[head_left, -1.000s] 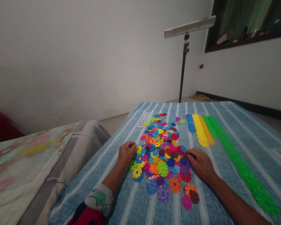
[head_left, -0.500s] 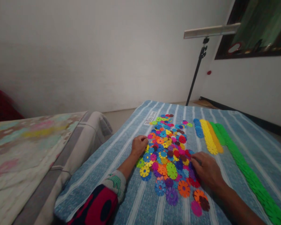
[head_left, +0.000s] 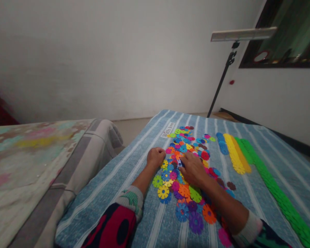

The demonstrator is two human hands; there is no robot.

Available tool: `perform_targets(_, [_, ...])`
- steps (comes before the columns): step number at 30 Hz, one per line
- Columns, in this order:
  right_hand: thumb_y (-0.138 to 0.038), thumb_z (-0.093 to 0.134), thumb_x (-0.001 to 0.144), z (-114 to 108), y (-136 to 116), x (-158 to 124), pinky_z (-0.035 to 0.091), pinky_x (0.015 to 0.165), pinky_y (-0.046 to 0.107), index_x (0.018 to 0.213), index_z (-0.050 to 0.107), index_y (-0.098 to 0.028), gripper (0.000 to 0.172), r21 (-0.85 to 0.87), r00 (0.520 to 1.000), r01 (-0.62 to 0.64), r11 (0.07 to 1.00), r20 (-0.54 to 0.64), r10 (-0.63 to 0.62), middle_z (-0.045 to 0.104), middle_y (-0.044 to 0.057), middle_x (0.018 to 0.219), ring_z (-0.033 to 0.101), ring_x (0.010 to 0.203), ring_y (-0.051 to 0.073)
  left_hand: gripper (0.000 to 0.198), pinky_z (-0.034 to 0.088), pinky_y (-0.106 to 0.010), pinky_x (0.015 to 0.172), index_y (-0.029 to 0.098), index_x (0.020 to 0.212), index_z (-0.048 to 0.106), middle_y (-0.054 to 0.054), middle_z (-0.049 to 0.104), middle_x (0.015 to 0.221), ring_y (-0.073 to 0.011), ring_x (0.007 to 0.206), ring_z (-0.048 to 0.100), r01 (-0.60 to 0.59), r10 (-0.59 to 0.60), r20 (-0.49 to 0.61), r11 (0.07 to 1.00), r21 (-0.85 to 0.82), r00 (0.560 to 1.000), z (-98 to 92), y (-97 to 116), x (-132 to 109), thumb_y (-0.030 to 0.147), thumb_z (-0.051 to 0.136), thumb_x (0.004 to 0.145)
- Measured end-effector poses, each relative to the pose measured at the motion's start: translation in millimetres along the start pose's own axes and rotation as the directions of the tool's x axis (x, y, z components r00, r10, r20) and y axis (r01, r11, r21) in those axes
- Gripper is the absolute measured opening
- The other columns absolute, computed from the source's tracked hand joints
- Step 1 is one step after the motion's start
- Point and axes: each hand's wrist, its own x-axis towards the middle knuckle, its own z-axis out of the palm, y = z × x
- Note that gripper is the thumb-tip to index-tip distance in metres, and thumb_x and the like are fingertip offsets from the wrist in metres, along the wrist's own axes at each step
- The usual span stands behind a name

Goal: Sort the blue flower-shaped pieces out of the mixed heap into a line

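Flower-shaped plastic discs (head_left: 162, 192) in many colours lie in a loose, overlapping pile on a blue striped cloth. At the pile's left edge rests my left hand (head_left: 156, 156), its fingers curled together; whatever they hold, if anything, is hidden. My right hand (head_left: 193, 168) reaches over the middle of the pile, thumb and fingers apart among the discs, with a small dark blue and whitish patch showing between them. The right forearm covers part of the pile's near right side. A lime disc (head_left: 195, 194) and a purple disc (head_left: 196, 222) lie close to that arm.
Right of the pile run overlapping disc rows: a blue row (head_left: 222, 144), a yellow row (head_left: 233, 154), an orange-yellow row (head_left: 243, 156) and a long green row (head_left: 279, 193). A patterned covered surface (head_left: 41, 151) stands left. A black stand (head_left: 219, 86) rises behind the cloth.
My right hand has moved left and away from me, from the pile's right edge to its middle. Brown and blue discs now show at the right edge. My left hand has barely moved.
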Motion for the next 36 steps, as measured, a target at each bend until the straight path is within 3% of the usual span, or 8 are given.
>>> perform_targets(5, [-0.018,0.057,0.081,-1.3,13.1,-5.4,0.042,0.086,0.032,0.087,0.066,-0.017,0.011,0.231,0.996,0.027,0.973,-0.087,-0.006,0.064,0.007,0.095,0.056,0.094,0.02,0.022,0.04,-0.024,0.058,0.018,0.076,0.074,-0.004,0.071,0.068,-0.017,0.068,0.063,0.015,-0.015,-0.011,0.998,0.06,1.0,-2.6,5.2,2.4,0.025,0.053,0.074])
perform_targets(9, [-0.014,0.051,0.082,-18.7,41.0,-6.1,0.046,0.081,0.028,0.08,0.069,-0.019,0.018,0.355,0.99,-0.023,0.935,-0.121,0.07,0.068,0.004,0.088,0.061,0.087,0.017,0.022,0.039,-0.025,0.059,0.019,0.076,0.073,-0.005,0.073,0.073,-0.0183,0.072,0.064,-0.002,0.005,-0.022,0.992,0.128,1.0,-4.6,9.3,4.3,0.026,0.052,0.077])
perform_targets(12, [-0.016,0.054,0.081,-37.6,83.2,-7.9,0.046,0.085,0.027,0.082,0.072,-0.021,0.019,0.209,0.974,-0.15,0.966,-0.135,0.18,0.071,0.003,0.095,0.063,0.093,0.016,0.022,0.038,-0.026,0.059,0.02,0.076,0.073,-0.006,0.074,0.079,-0.0201,0.075,0.065,-0.006,0.011,-0.021,0.976,0.217,1.0,-7.0,14.0,5.8,0.026,0.051,0.078])
perform_targets(17, [-0.014,0.057,0.079,-58.0,166.2,-13.6,0.045,0.088,0.032,0.083,0.075,-0.018,0.018,0.046,0.915,-0.37,0.928,-0.157,0.373,0.072,0.008,0.095,0.063,0.094,0.02,0.025,0.036,-0.026,0.057,0.022,0.081,0.072,-0.005,0.074,0.083,-0.021,0.077,0.064,0.01,0.0,-0.036,0.958,0.287,0.999,-7.8,18.8,4.9,0.029,0.048,0.08])
perform_targets(21, [-0.013,0.056,0.082,-58.3,204.0,-14.2,0.045,0.086,0.031,0.085,0.076,-0.016,0.021,-0.036,0.899,-0.422,0.906,-0.146,0.413,0.072,0.01,0.098,0.064,0.095,0.021,0.026,0.036,-0.025,0.059,0.023,0.082,0.071,-0.004,0.073,0.085,-0.0201,0.08,0.064,-0.027,0.043,-0.048,0.955,0.294,0.998,-5.2,17.0,4.8,0.03,0.046,0.081])
perform_targets(29, [-0.015,0.056,0.082,-46.1,214.5,0.8,0.044,0.083,0.026,0.087,0.077,-0.021,0.022,-0.146,0.917,-0.397,0.906,-0.1,0.386,0.073,0.005,0.095,0.064,0.096,0.019,0.027,0.037,-0.025,0.061,0.023,0.081,0.071,-0.003,0.073,0.082,-0.0193,0.079,0.063,-0.043,0.053,-0.034,0.968,0.246,0.998,-4.4,11.1,9.2,0.033,0.046,0.08])
perform_targets(36, [-0.016,0.057,0.086,-52.0,201.0,-1.8,0.043,0.086,0.034,0.108,0.071,-0.014,0.026,-0.26,0.92,-0.392,0.882,-0.108,0.377,0.068,0.016,0.109,0.062,0.104,0.026,0.029,0.038,-0.025,0.062,0.022,0.081,0.071,-0.003,0.072,0.081,-0.0194,0.079,0.063,-0.047,0.055,-0.03,0.974,0.222,0.998,-3.3,8.9,10.9,0.034,0.045,0.079])
